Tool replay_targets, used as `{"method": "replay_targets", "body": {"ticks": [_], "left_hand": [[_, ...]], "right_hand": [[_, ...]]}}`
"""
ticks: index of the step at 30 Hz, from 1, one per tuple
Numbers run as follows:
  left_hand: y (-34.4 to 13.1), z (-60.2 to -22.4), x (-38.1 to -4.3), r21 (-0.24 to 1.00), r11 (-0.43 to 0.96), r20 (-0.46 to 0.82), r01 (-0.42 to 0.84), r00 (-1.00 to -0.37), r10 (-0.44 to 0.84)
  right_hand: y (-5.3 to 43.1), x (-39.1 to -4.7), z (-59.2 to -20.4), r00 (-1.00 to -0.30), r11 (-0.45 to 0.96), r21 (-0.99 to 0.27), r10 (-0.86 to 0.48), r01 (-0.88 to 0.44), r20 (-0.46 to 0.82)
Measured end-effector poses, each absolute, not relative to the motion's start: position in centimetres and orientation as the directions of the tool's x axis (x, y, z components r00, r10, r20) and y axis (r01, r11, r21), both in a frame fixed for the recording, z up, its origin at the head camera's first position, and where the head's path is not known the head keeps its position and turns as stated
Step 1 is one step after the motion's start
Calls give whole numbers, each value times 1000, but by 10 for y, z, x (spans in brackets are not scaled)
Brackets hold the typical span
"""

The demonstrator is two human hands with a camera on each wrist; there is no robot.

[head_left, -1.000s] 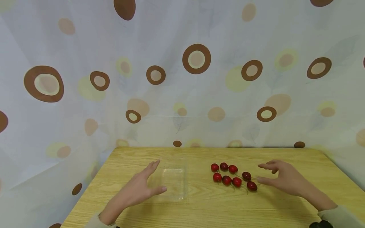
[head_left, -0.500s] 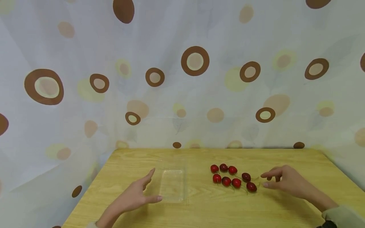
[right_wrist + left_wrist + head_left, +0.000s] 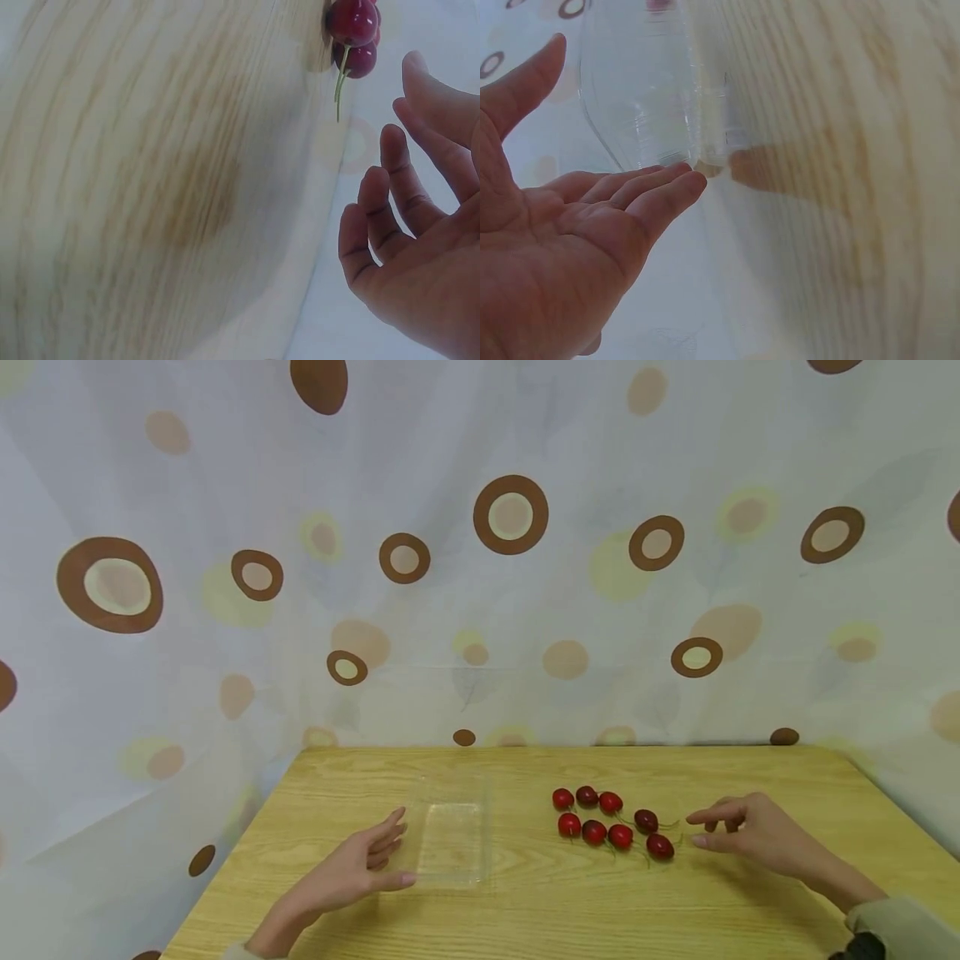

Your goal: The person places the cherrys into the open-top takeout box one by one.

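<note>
The left hand [image 3: 356, 870] is being held with its fingers extended and its thumb spread well away from them. A transparent container [image 3: 452, 847] is being supported by the wooden table [image 3: 570, 910] just to the right of these fingertips; whether its wall is being touched cannot be told for certain, its edges being only faintly shown. The right hand [image 3: 761, 833] is being held with loosely bent fingers, a gap being left between thumb and forefinger. Eight red cherries [image 3: 594, 832], some darker than others, are being displayed on the table to the left of this gap, the stems of the nearest two being directed toward it. Beyond both hands, the table is being backed by a spotted curtain [image 3: 420, 627].
</note>
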State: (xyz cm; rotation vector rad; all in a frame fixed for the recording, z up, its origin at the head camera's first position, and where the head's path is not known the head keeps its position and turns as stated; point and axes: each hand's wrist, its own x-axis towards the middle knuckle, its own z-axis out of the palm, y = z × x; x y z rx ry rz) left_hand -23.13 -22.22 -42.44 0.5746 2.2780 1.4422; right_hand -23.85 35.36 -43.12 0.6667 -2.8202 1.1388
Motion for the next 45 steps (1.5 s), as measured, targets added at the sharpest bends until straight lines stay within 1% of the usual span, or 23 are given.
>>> {"method": "replay_targets", "body": {"ticks": [10, 13, 21, 28, 33, 40, 45], "left_hand": [[-221, -426, -231, 919, 374, -103, 124, -841, 532], [-220, -426, -232, 917, 375, -94, 138, -837, 540], [-218, -425, -235, 917, 364, -77, 163, -822, 564], [-216, -426, -237, 917, 355, -64, 181, -812, 580], [-216, -423, -238, 914, 364, -66, 178, -822, 566], [-217, -424, -236, 915, 370, -85, 161, -820, 566], [-215, -424, -235, 916, 363, -73, 168, -822, 565]], "right_hand": [[355, -242, -428, -934, 642, -714, -353, -280, 48], [359, -246, -431, -935, 647, -719, -354, -254, 12], [362, -261, -441, -893, 598, -730, -448, -331, 37], [359, -265, -446, -893, 596, -731, -448, -333, 41], [356, -264, -446, -879, 599, -706, -471, -378, 71], [352, -262, -441, -868, 600, -706, -495, -377, 42], [353, -263, -442, -856, 578, -723, -515, -380, 38]]}}
